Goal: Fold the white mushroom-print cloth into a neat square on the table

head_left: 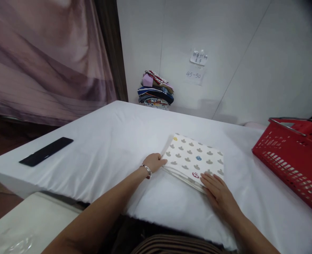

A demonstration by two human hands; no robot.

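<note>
A folded white cloth (pixel 191 153) printed with grey mushroom-like shapes and a few coloured ones lies on the white-covered table in front of me. Its layers show along the near edge. My left hand (pixel 154 162), with a silver bracelet at the wrist, pinches the cloth's left corner, the thumb on top and the other fingers partly hidden. My right hand (pixel 217 191) rests flat on the near right part of the cloth, fingers stretched out.
A red plastic basket (pixel 285 158) stands at the table's right. A flat black object (pixel 47 151) lies on the left. Folded fabrics (pixel 156 92) are stacked beyond the far edge, by a wall with paper notes (pixel 197 65). A pink curtain (pixel 47 60) hangs at the left.
</note>
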